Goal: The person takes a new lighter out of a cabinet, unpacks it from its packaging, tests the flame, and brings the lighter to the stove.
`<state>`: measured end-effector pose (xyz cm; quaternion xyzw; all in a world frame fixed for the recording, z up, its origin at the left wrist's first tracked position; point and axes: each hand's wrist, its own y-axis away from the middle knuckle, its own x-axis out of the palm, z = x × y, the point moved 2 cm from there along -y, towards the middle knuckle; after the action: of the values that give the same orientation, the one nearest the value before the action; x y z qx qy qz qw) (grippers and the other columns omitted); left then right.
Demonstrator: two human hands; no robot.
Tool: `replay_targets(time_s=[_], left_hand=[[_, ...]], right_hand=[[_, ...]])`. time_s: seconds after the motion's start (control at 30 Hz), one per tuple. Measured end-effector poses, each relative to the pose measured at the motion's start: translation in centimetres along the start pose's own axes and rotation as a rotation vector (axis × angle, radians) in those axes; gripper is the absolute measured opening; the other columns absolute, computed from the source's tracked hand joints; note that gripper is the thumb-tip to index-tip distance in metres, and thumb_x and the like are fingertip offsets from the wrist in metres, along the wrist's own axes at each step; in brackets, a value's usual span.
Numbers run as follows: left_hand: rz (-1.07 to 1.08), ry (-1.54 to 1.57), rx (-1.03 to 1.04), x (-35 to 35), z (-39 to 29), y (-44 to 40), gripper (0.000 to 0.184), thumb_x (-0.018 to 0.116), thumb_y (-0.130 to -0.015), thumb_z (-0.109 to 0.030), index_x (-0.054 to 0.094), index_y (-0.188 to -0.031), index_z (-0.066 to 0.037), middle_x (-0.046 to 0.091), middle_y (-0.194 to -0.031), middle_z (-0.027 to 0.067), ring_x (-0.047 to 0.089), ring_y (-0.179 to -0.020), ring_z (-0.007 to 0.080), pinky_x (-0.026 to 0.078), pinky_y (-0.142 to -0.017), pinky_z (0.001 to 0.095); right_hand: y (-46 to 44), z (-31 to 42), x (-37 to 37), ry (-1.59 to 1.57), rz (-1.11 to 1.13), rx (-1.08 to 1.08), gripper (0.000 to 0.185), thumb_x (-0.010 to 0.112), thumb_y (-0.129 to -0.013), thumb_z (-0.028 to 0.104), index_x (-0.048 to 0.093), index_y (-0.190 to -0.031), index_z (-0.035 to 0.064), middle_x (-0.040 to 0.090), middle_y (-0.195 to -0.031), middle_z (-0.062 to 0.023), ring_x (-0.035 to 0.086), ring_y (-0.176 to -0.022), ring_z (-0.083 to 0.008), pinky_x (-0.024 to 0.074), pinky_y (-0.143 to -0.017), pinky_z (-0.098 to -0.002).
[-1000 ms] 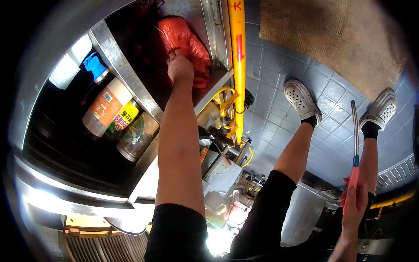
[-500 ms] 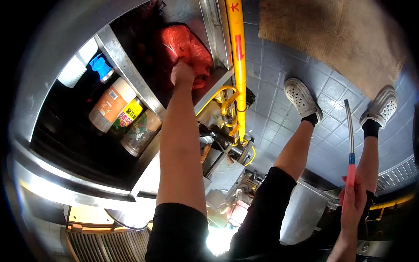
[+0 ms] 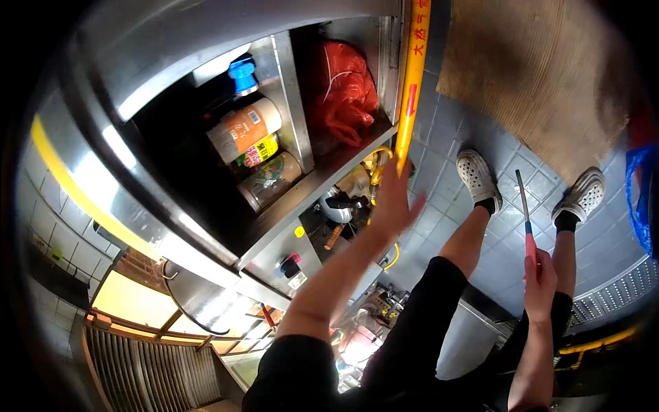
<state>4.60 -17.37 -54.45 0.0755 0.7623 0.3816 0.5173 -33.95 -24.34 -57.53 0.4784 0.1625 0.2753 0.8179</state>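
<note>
Clamped in the right hand's point(image 3: 541, 283) fingers, shaft point(image 3: 523, 196) beyond them, the tool point(image 3: 528, 227) should prove light and stiff, best held by its pink grip point(image 3: 530, 250) (the blurred left hand's point(image 3: 391, 207) fingers look apart).

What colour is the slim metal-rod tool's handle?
Pinkish-red handle with a blue collar; head view.

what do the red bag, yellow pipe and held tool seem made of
Red bag: likely thin plastic, by its glossy creases.
Yellow pipe: probably metal, smoothly painted; the opaque coat leaves this open.
Tool rod: seemingly metal, from its grey sheen.
Handle: evenly pink, maybe plastic or rubber.
</note>
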Motion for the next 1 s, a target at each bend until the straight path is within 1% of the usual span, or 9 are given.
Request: replay_targets(time_s=[0.2,0.23,0.27,0.37,0.47,0.6,0.7,0.83,1.0], left_hand=[[0.548,0.456,-0.567,1.1,-7.6,30.7,0.099,0.074,-0.088,-0.050,0.025,-0.155,0.005,0.033,-0.155,0.0316,0.034,-0.146,0.0421,0.030,-0.121,0.0474],[0.850,0.640,-0.808,-2.6,-10.7,30.5,0.106,0.073,-0.088,-0.053,0.018,-0.156,0.006,0.031,-0.156,0.0321,0.035,-0.146,0.0411,0.030,-0.121,0.0459],[0.684,0.684,-0.665,1.4,-9.8,39.0,0.112,0.072,-0.088,-0.057,0.010,-0.158,0.005,0.030,-0.156,0.0329,0.036,-0.145,0.0419,0.033,-0.119,0.0468],[0.766,0.448,-0.723,-1.1,-12.9,39.3,0.116,0.066,-0.087,-0.067,0.008,-0.159,0.004,0.032,-0.156,0.0331,0.039,-0.143,0.0415,0.034,-0.119,0.0463],[0.717,0.621,-0.912,0.7,-11.2,40.1,0.113,0.066,-0.087,-0.066,0.013,-0.159,0.002,0.035,-0.155,0.0321,0.042,-0.142,0.0395,0.035,-0.117,0.0458],[0.825,0.832,-0.880,-1.4,-11.7,42.4,0.109,0.074,-0.084,-0.060,0.020,-0.158,0.001,0.042,-0.150,0.0303,0.044,-0.140,0.0368,0.038,-0.116,0.0456],[0.737,0.525,-0.695,-2.6,-13.7,44.1,0.090,0.076,-0.089,-0.044,0.031,-0.152,0.001,0.051,-0.141,0.0243,0.051,-0.132,0.0336,0.042,-0.112,0.0420],[0.805,0.383,-0.765,-2.0,-13.5,43.5,0.094,0.070,-0.088,-0.058,0.033,-0.150,0.002,0.052,-0.137,0.0277,0.049,-0.132,0.0410,0.041,-0.111,0.0499],[1.091,0.304,-0.570,-1.3,-10.9,41.6,0.075,0.062,-0.092,-0.061,0.048,-0.132,0.002,0.059,-0.127,0.0268,0.060,-0.117,0.0399,0.049,-0.100,0.0504]], right_hand=[[-0.4,0.0,-1.6,0.077,-0.105,-0.090,0.027,0.059,-0.104,0.023,0.062,-0.115,-0.0011,0.057,-0.079,-0.0032,0.051,-0.066,-0.0107,0.0429,-0.061,-0.0264],[-0.6,-0.5,-1.6,0.084,-0.120,-0.096,0.027,0.059,-0.104,0.023,0.062,-0.115,-0.0012,0.058,-0.080,-0.0035,0.052,-0.067,-0.0112,0.0437,-0.062,-0.0268],[-1.0,-1.9,-1.5,0.130,-0.156,-0.129,0.028,0.060,-0.103,0.023,0.062,-0.115,-0.0016,0.059,-0.082,-0.0048,0.053,-0.071,-0.0124,0.0453,-0.067,-0.0273],[-1.2,-2.8,-1.2,0.080,-0.131,-0.073,0.028,0.061,-0.103,0.022,0.062,-0.116,-0.0025,0.060,-0.085,-0.0061,0.053,-0.075,-0.0131,0.0457,-0.071,-0.0277],[-0.3,-2.1,-1.9,0.156,-0.131,-0.105,0.028,0.061,-0.103,0.022,0.062,-0.116,-0.0032,0.060,-0.085,-0.0068,0.053,-0.075,-0.0126,0.0450,-0.070,-0.0273],[0.7,-1.4,-2.9,0.130,-0.188,-0.090,0.028,0.062,-0.102,0.021,0.063,-0.116,-0.0024,0.059,-0.081,-0.0046,0.054,-0.072,-0.0108,0.0432,-0.063,-0.0264],[-0.1,-3.2,-2.1,0.022,-0.204,-0.091,0.028,0.063,-0.102,0.022,0.063,-0.117,-0.0019,0.056,-0.078,-0.0006,0.051,-0.067,-0.0086,0.0418,-0.060,-0.0250],[-0.6,-3.7,-0.3,0.012,-0.170,-0.107,0.028,0.062,-0.103,0.022,0.063,-0.116,-0.0016,0.054,-0.078,0.0005,0.048,-0.066,-0.0079,0.0415,-0.060,-0.0245],[-1.2,-3.3,0.4,0.073,-0.135,-0.110,0.029,0.060,-0.103,0.023,0.063,-0.119,-0.0009,0.057,-0.078,-0.0020,0.050,-0.067,-0.0089,0.0432,-0.060,-0.0255]])
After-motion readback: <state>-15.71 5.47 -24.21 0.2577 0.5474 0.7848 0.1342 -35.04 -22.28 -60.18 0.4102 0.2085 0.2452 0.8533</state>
